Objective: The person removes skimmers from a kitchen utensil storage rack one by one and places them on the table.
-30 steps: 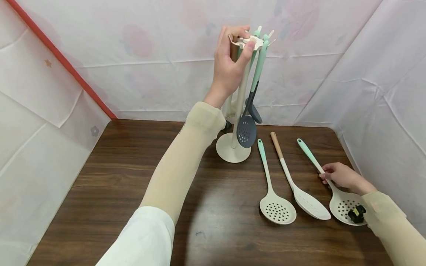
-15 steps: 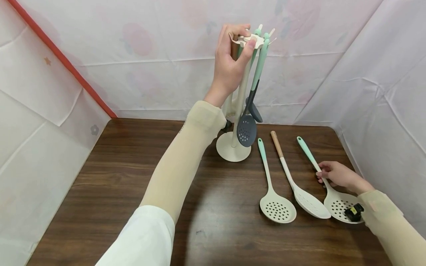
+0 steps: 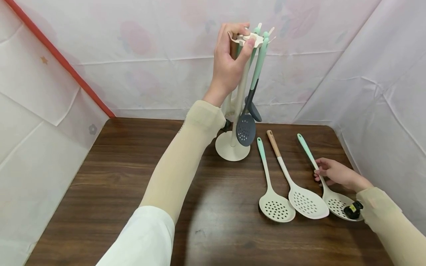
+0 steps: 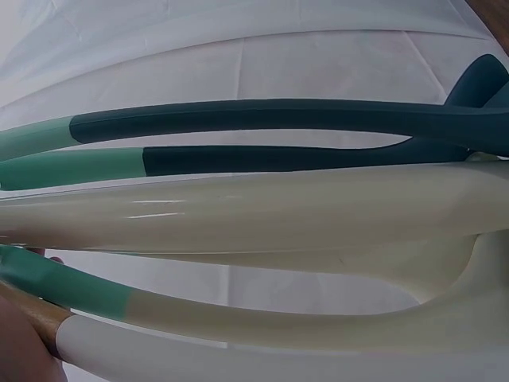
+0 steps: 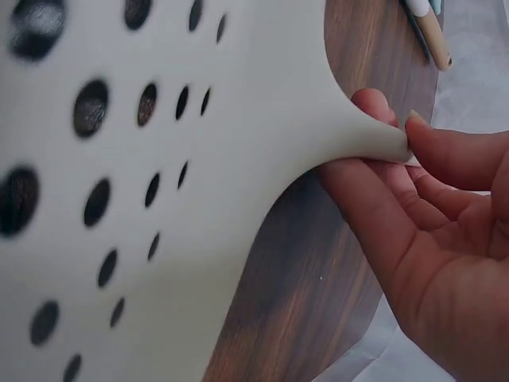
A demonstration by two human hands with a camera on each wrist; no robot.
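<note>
Upper centre of the head view: my left hand (image 3: 229, 62) is curled around the top of the cream utensil stand (image 3: 233, 147), thumb pressed on its hook crown. Dark grey skimmers (image 3: 246, 129) hang there on mint handles.

Lower right: my right hand (image 3: 332, 173) pinches the neck of the cream slotted spatula (image 3: 336, 203). That spatula lies on the dark wood table (image 3: 116, 177), just beside a second slotted spatula (image 3: 307, 203) and a perforated skimmer (image 3: 277, 208).

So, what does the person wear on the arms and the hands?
Both forearms wear snug beige sleeves, left and right. A white sleeve covers the left upper arm. A small black device sits at the right wrist. Left hand and right hand are bare.
</note>
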